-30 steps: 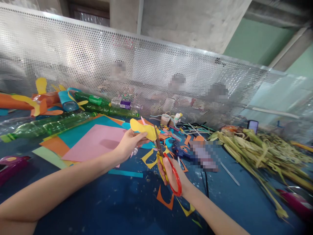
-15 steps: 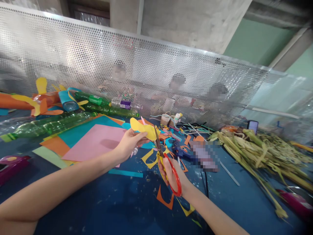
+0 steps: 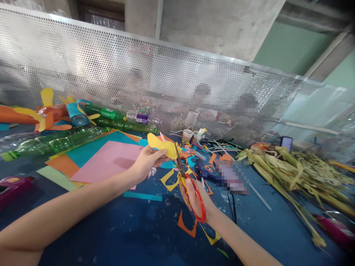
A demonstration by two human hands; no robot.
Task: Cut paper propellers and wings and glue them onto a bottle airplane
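Note:
Between thumb and fingers, my left hand (image 3: 148, 161) pinches a piece of yellow paper (image 3: 160, 145) with a rounded end. My right hand (image 3: 195, 194) is wrapped round the handles of a pair of scissors (image 3: 200, 207) with red and yellow grips. The blades point up and away from me and meet the right edge of the yellow paper. Below the hands lie an orange paper offcut (image 3: 188, 225) and yellow offcuts (image 3: 169, 180) with curved cut-outs. A pink sheet (image 3: 108, 159) tops a stack of coloured paper left of my left hand.
Green plastic bottles (image 3: 61, 140) and paper-trimmed bottles (image 3: 77, 112) lie at the back left. A blue glue gun (image 3: 208, 173) rests right of the scissors. Dried husks (image 3: 280, 166) spread at the right. A perforated metal screen (image 3: 172, 77) borders the table; people are behind it.

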